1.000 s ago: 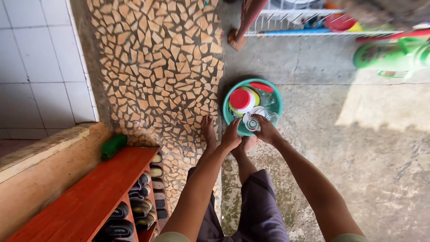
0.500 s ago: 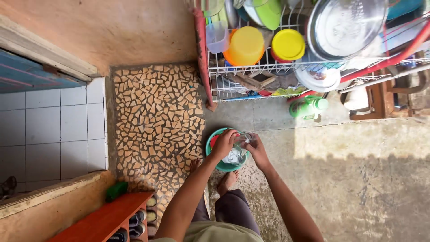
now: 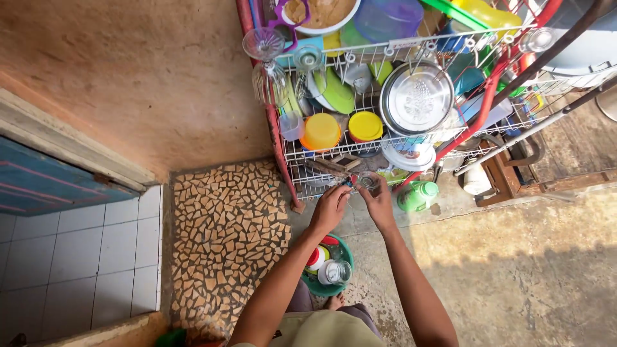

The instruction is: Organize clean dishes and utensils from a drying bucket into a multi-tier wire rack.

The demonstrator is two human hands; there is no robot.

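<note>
Both hands, left hand (image 3: 331, 207) and right hand (image 3: 379, 200), fingers closed on clear glass (image 3: 367, 180) at dish rack (image 3: 360, 149) lower shelf | risk: wet glass slips, falls toward basin (image 3: 324, 287) or concrete floor (image 3: 514, 270).

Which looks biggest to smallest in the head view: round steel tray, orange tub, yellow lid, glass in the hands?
1. Steel tray.
2. Orange tub and yellow lid: look alike, no ranking.
3. Glass, smallest, though partly hidden by the right hand.
</note>
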